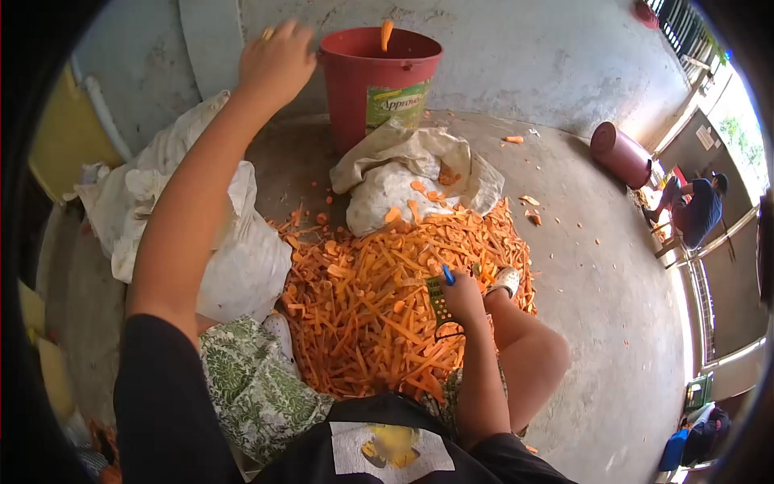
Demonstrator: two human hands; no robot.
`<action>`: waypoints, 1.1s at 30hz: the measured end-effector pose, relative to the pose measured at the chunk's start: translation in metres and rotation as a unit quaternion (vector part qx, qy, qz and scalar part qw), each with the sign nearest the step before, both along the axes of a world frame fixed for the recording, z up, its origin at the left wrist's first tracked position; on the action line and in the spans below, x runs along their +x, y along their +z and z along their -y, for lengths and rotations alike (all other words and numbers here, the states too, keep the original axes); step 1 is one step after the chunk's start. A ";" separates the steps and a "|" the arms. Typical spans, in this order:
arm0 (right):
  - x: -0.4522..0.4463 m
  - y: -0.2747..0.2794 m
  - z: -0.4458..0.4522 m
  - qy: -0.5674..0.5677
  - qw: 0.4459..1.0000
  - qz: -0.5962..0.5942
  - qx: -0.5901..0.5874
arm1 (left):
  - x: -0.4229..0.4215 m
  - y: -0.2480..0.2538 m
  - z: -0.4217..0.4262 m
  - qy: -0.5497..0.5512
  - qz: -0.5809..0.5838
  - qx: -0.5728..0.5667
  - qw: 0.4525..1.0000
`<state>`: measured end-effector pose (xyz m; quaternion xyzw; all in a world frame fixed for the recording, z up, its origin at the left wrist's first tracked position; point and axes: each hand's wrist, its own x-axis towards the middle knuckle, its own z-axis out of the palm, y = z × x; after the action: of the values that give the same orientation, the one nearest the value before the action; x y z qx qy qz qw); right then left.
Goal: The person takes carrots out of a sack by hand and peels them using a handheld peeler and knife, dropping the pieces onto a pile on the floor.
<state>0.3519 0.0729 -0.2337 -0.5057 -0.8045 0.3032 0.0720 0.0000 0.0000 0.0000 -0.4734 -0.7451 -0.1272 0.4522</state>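
My left hand (278, 60) is raised at the far left of a red bucket (343, 101), its fingers apart and holding nothing. A peeled carrot (387, 35) hangs in mid-air over the bucket's mouth, apart from the hand. Low over a heap of orange carrot peelings (363, 323), my right hand (465, 298) is closed around a tool with a blue end (448, 275). A green piece with holes (439, 302) shows beside these fingers; the tool's exact kind is unclear. The heap lies between my legs.
A pale sack (387, 169) lies open behind the heap, and white sacks (250, 266) stand at the left. A carrot (513, 139) lies on the concrete floor. Further right are a tipped dark-red bin (619, 153) and a seated person (700, 211).
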 end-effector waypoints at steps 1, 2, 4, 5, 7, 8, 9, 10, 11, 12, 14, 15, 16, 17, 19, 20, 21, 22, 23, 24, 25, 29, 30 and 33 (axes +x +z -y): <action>0.001 0.006 0.004 -0.001 1.000 -0.003 -0.012 | -0.016 -0.022 0.014 -0.028 0.061 -0.039 0.997; 0.002 0.009 0.007 -0.002 1.000 -0.006 -0.025 | -0.032 -0.049 0.032 -0.019 0.083 -0.067 0.994; 0.001 0.008 0.015 -0.001 0.999 -0.031 -0.040 | -0.060 -0.079 0.078 0.131 0.318 -0.260 0.902; -0.001 0.011 0.010 -0.001 0.998 -0.061 -0.030 | -0.128 -0.130 0.103 0.141 0.298 -0.298 0.896; 0.002 0.021 0.010 -0.016 0.995 -0.082 -0.053 | -0.182 -0.183 0.164 0.242 0.349 -0.331 0.843; 0.001 0.029 0.012 -0.035 0.990 -0.123 -0.056 | -0.201 -0.201 0.194 0.260 0.377 -0.329 0.826; -0.001 0.037 0.015 -0.055 0.983 -0.165 -0.060 | -0.209 -0.216 0.222 0.278 0.404 -0.327 0.808; 0.002 0.043 0.013 -0.037 0.986 -0.161 -0.023 | -0.210 -0.229 0.243 0.295 0.411 -0.311 0.804; 0.006 0.048 0.010 -0.020 0.987 -0.156 0.016 | -0.208 -0.245 0.263 0.310 0.418 -0.295 0.801; 0.010 0.054 0.008 -0.021 0.977 -0.212 0.004 | -0.209 -0.272 0.283 0.314 0.419 -0.295 0.799; 0.022 0.059 -0.005 -0.074 0.960 -0.262 -0.060 | -0.213 -0.321 0.311 0.300 0.450 -0.244 0.805; 0.030 0.055 -0.016 -0.083 0.948 -0.296 -0.083 | -0.210 -0.324 0.309 0.300 0.455 -0.241 0.803; 0.035 0.050 -0.024 -0.078 0.949 -0.294 -0.083 | -0.202 -0.317 0.306 0.259 0.454 -0.289 0.802; 0.040 0.041 -0.029 -0.102 0.933 -0.323 -0.121 | -0.195 -0.309 0.306 0.218 0.451 -0.338 0.796; 0.041 0.024 -0.038 -0.121 0.916 -0.347 -0.163 | -0.183 -0.295 0.300 0.269 0.500 -0.315 0.761; 0.042 0.016 -0.041 -0.142 0.905 -0.359 -0.178 | -0.182 -0.299 0.304 0.256 0.527 -0.293 0.755; 0.042 0.014 -0.041 -0.169 0.893 -0.372 -0.187 | -0.184 -0.303 0.300 0.237 0.552 -0.273 0.751; 0.040 0.011 -0.040 -0.151 0.881 -0.403 -0.198 | -0.188 -0.307 0.300 0.208 0.571 -0.261 0.750; 0.039 0.010 -0.039 -0.154 0.883 -0.398 -0.197 | -0.190 -0.312 0.299 0.206 0.575 -0.264 0.747; 0.036 0.006 -0.037 -0.171 0.877 -0.398 -0.210 | -0.194 -0.313 0.299 0.169 0.608 -0.241 0.737; 0.031 0.002 -0.037 -0.186 0.870 -0.400 -0.223 | -0.198 -0.315 0.301 0.134 0.638 -0.215 0.727; 0.018 -0.003 -0.036 -0.180 0.910 -0.322 -0.187 | -0.210 -0.325 0.302 0.209 0.476 -0.165 0.838; 0.018 -0.006 -0.037 -0.179 0.911 -0.319 -0.189 | -0.213 -0.332 0.307 0.300 0.392 -0.135 0.859; 0.013 -0.012 -0.044 -0.175 0.933 -0.272 -0.160 | -0.235 -0.341 0.311 0.413 0.387 -0.157 0.809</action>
<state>0.3647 0.1165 -0.2455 -0.5416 -0.5935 0.5363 0.2584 -0.2348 -0.3107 -0.3411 -0.0967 -0.9936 0.0176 0.0556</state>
